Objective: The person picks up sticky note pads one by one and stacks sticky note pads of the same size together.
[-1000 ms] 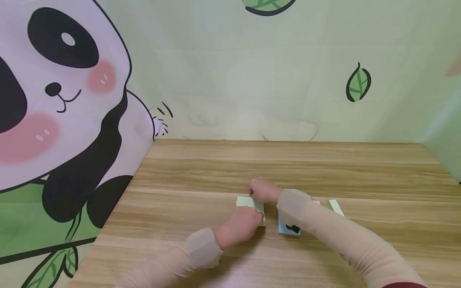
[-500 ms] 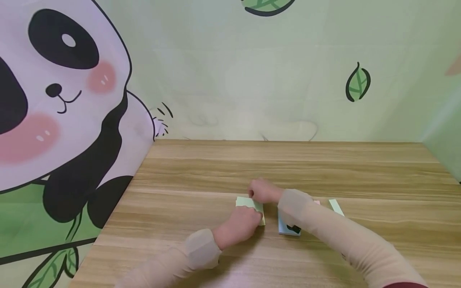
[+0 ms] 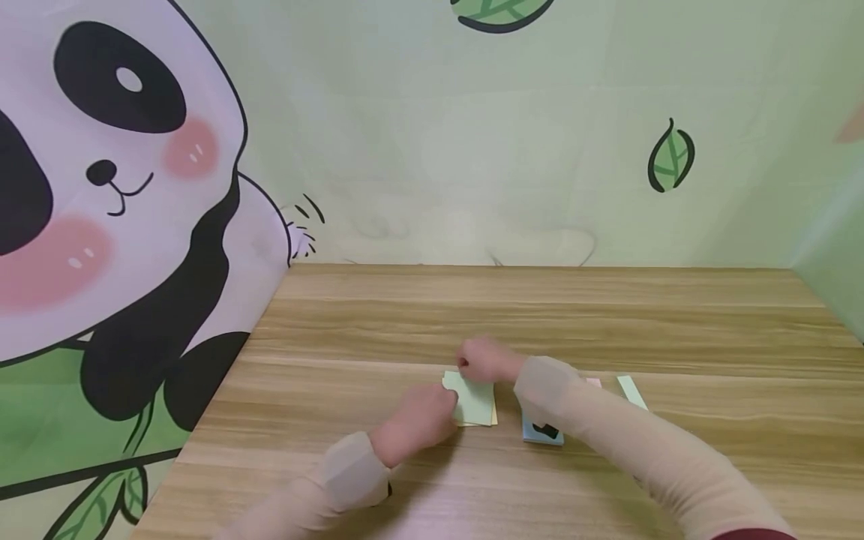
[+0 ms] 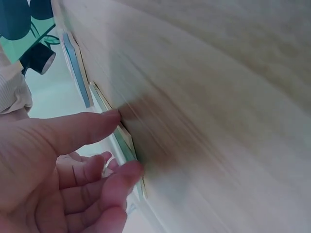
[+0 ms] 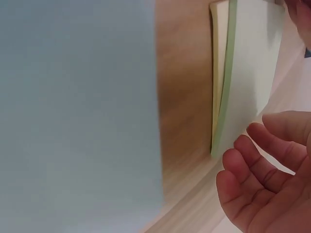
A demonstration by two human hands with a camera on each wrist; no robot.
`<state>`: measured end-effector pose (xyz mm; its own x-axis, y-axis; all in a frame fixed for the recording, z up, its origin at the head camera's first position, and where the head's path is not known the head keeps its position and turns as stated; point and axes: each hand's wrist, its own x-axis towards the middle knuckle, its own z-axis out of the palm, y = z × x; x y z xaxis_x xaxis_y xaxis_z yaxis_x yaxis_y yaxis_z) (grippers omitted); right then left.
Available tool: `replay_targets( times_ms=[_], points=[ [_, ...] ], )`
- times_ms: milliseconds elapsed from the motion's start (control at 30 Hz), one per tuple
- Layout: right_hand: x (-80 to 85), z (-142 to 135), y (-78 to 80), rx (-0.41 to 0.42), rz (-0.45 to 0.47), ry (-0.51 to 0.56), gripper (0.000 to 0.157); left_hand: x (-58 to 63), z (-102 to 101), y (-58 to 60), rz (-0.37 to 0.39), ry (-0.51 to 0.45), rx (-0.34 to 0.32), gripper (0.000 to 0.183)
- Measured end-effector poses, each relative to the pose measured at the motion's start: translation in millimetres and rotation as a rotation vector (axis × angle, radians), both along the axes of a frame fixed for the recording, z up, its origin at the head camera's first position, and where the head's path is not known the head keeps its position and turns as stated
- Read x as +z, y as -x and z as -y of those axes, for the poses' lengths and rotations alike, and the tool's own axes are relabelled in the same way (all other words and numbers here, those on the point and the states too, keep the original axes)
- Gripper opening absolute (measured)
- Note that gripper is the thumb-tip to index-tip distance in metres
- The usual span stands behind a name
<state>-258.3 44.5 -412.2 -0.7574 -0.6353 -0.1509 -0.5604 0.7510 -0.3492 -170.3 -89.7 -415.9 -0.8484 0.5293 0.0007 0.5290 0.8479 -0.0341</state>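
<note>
A light green sticky-note pad (image 3: 478, 403) lies on a yellow pad (image 5: 220, 34), their edges slightly out of line. My left hand (image 3: 417, 421) is at the left side of this stack. In the left wrist view its thumb and index finger stand apart, with the pad edges behind them. At the stack's far edge is my right hand (image 3: 487, 360); its fingers are loosely bent with nothing between them in the right wrist view. A blue pad (image 3: 542, 437) lies under my right wrist, partly hidden by it.
Right of the right forearm lies a narrow pale green strip (image 3: 631, 391). A bit of pink paper (image 3: 594, 382) shows behind the sleeve. The wooden table (image 3: 324, 322) meets a panda-print backdrop (image 3: 432, 165) at the back and left.
My left hand has moved left off the top of the stack, uncovering more of the green pad. The right hand has shifted slightly left.
</note>
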Motion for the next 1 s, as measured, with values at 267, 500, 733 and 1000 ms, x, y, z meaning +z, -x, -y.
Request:
replay_targets(
  times_ms=[267,500,733,1000],
  points=[
    [-1.8,8,-3.2,0.01,0.001,-0.018,0.011,-3.6,4,2.8,-0.011,-0.055,-0.025,0.029],
    [-2.3,8,-3.0,0.039,-0.005,-0.015,0.009,-6.6,4,3.7,-0.039,-0.061,-0.085,0.021],
    [-4.3,9,-3.1,0.043,-0.005,-0.018,0.009,-6.1,5,3.0,-0.009,-0.048,-0.083,0.02],
    [-3.8,2,-3.5,-0.23,0.048,0.097,0.021,2.3,16,14.7,0.203,-0.267,0.102,0.027]
  ],
)
